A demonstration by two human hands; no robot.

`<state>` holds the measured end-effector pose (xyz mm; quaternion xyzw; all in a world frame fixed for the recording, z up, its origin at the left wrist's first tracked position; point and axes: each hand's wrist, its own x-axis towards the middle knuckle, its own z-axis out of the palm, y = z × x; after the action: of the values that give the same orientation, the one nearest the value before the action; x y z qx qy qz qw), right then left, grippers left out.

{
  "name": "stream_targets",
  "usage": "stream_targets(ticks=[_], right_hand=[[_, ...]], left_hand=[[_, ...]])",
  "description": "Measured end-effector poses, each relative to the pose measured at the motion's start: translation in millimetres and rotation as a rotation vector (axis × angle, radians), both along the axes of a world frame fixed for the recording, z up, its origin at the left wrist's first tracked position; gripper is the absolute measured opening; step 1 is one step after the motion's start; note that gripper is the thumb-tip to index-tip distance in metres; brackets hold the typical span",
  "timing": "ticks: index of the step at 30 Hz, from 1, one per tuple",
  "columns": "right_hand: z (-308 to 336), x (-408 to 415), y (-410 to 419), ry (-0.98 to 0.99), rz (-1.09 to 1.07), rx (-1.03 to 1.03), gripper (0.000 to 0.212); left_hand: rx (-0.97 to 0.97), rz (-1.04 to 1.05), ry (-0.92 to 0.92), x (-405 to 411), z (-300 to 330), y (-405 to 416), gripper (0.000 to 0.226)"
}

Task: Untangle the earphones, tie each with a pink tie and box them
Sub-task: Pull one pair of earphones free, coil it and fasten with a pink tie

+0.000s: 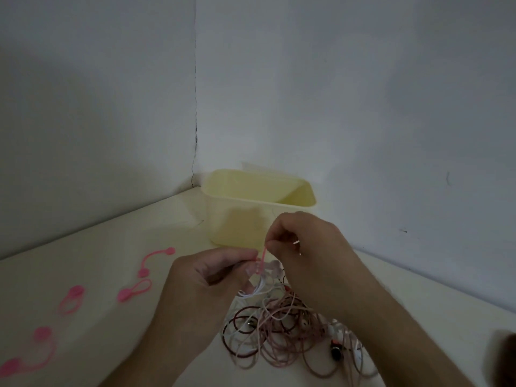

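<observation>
A person's left hand (212,272) grips a small white coil of earphone cable (258,286) above a pale worktop (111,247), while the right hand (304,247) pinches the upper end of a pink tie (263,258), which stands nearly upright, its long axis running up from the coil. A tangle of red, pink and white earphones (279,336) lies beneath the hands. Four spare pink ties (156,261) lie at left; an open yellow box (251,208) stands behind in the corner

The pale table (92,247) carries a yellow box (237,219), four pink ties (134,290) and tangled earphones (279,336).
</observation>
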<state>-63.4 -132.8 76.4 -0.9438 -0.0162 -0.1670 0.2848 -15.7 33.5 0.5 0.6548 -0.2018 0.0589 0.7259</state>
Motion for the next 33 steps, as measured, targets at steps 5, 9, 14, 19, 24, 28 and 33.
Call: stream_targets(ticks=[5,9,14,19,24,28,33], right_hand=[[-8.2,2.3,0.0,0.001,0.045,0.100,0.021],[-11.1,2.5,1.7,0.013,0.051,0.189,0.030],[-12.7,3.5,7.7,0.055,0.031,0.237,0.026],[-9.6,3.3,3.7,0.093,0.030,0.118,0.019],[-8.8,2.3,5.8,0.096,-0.026,0.027,0.014],[-8.5,1.1,10.2,0.098,-0.050,-0.056,0.010],[-14.9,4.6,6.2,0.051,-0.067,0.012,0.013]], left_hand=[[-0.033,-0.031,0.006,0.5,2.0,-0.1,0.022],[-0.052,-0.019,0.033,3.2,0.4,0.3,0.022],[-0.008,-0.082,0.040,-3.1,1.1,-2.4,0.022],[0.037,-0.072,0.035,-3.3,-1.4,-2.0,0.026],[0.048,-0.067,0.023,-3.0,-3.3,-3.4,0.023],[-0.010,-0.071,0.018,-2.0,-2.6,-4.9,0.017],[-0.017,-0.098,-0.063,-0.5,-0.3,-1.0,0.012]])
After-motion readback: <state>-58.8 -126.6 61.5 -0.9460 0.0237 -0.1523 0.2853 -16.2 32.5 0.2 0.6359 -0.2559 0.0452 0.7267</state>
